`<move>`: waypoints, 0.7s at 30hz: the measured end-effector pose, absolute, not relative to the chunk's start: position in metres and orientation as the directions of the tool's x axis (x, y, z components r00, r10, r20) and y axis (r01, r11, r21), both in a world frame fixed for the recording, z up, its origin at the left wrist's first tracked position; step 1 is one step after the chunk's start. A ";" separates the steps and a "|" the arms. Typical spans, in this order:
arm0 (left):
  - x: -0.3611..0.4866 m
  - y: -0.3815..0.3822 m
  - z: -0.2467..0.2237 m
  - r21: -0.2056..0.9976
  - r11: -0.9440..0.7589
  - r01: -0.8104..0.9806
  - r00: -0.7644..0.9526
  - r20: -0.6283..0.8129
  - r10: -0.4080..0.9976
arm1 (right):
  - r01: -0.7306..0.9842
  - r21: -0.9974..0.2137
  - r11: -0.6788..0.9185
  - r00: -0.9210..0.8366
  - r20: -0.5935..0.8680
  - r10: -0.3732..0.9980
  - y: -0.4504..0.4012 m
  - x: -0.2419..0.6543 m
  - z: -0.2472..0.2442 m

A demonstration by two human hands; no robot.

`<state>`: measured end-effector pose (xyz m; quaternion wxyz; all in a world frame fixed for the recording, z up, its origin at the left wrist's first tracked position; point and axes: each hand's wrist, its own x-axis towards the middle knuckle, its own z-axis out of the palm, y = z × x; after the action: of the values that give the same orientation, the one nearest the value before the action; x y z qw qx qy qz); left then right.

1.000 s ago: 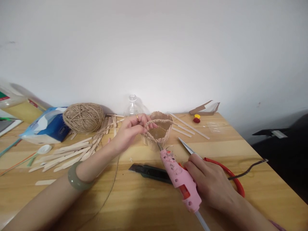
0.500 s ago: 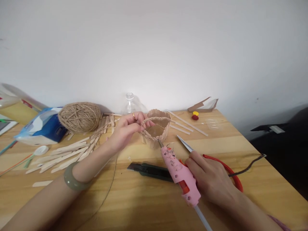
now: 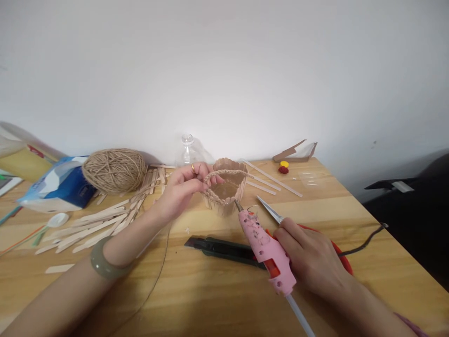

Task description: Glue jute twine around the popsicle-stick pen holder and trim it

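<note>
My left hand (image 3: 183,189) pinches a braided twine strip (image 3: 229,173) at the left rim of a small container made of wooden sticks (image 3: 228,164). The braid runs across the container's opening. My right hand (image 3: 310,255) is wrapped round a pink glue gun (image 3: 264,245), its metal nozzle close to the container's front rim. A clear glue stick (image 3: 300,316) comes out of the gun's rear. Scissors with a silver blade (image 3: 269,209) lie by my right fingers, their red handle partly hidden under the hand. A dark utility knife (image 3: 224,250) lies below the gun.
A twine ball (image 3: 115,171), a blue tissue pack (image 3: 59,185) and loose wooden sticks (image 3: 94,224) are at left. Behind the container stands a clear bottle (image 3: 188,150). Clear glue sticks (image 3: 273,178), a yellow cap (image 3: 284,164) and torn cardboard (image 3: 296,152) lie at back right.
The glue gun and my right hand have moved slightly right, the nozzle shifting along the container's front rim. My left hand still holds the braid, and the view has shifted a little.
</note>
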<state>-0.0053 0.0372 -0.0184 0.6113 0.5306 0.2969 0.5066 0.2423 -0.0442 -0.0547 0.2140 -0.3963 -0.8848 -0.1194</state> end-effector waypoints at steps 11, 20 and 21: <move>-0.006 0.037 -0.018 0.955 -0.070 -0.288 0.332 0.168 0.928 | 0.892 -0.027 0.452 -0.416 0.343 0.842 -0.044 0.289 -0.051; -0.010 0.037 -0.019 0.981 -0.120 -0.151 0.386 0.170 0.907 | 0.999 0.024 0.042 -0.045 0.167 0.985 -0.009 0.382 -0.048; -0.010 0.037 -0.018 0.982 -0.150 -0.113 0.396 0.183 0.900 | 0.999 0.022 0.049 -0.052 0.144 0.988 -0.004 0.386 -0.050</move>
<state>-0.0102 0.0368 -0.0185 0.5675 0.6133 0.3207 0.4461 0.3864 -0.0044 -0.0498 0.0445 -0.6871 -0.7229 -0.0577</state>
